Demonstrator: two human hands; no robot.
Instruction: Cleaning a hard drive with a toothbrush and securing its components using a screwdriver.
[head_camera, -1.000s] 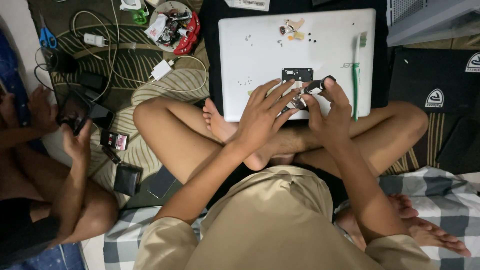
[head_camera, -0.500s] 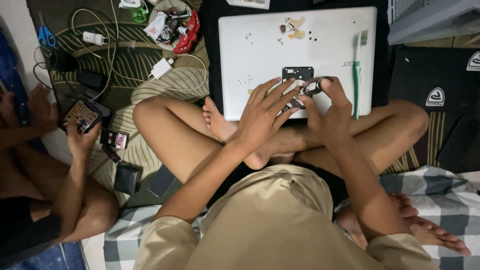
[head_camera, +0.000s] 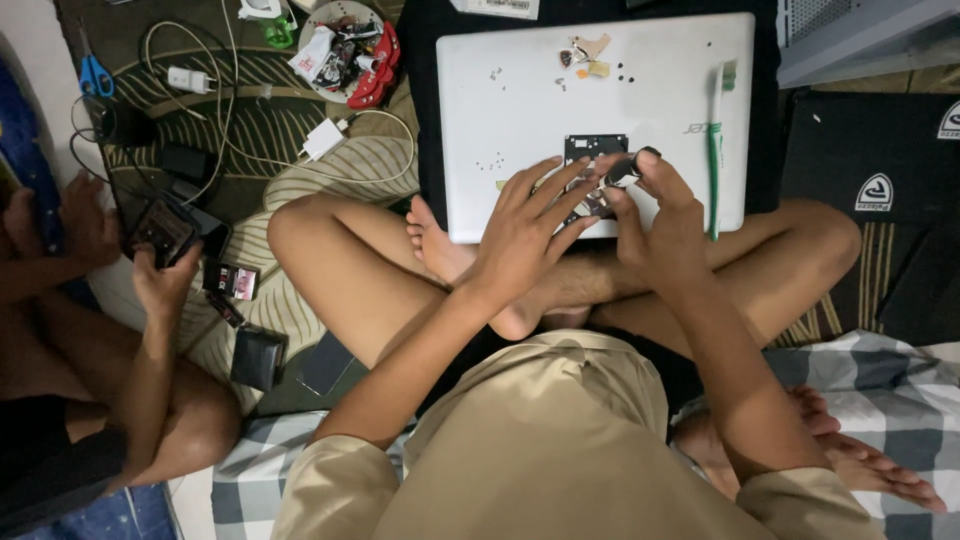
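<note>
I sit cross-legged with a closed white laptop (head_camera: 520, 90) lying across my lap. On its lid rests a small black square component (head_camera: 594, 150). My left hand (head_camera: 525, 225) lies flat on the lid, fingertips pressing the component's lower edge. My right hand (head_camera: 655, 210) pinches a small black tool (head_camera: 628, 166) with its tip down at the component's right side. Tiny screws (head_camera: 490, 162) and small scraps (head_camera: 585, 55) are scattered on the lid. A green toothbrush (head_camera: 716, 140) lies along the lid's right side.
Another person sits at the left, their hands (head_camera: 160, 270) holding a dark device (head_camera: 160, 228). Chargers and cables (head_camera: 320, 138), blue scissors (head_camera: 95, 75), a bowl of clutter (head_camera: 345, 45) and dark small boxes (head_camera: 258, 355) lie on the patterned mat. A black bag (head_camera: 870, 170) lies right.
My hands have stayed on the component with only slight finger shifts. The other person's hands have moved the dark device a little.
</note>
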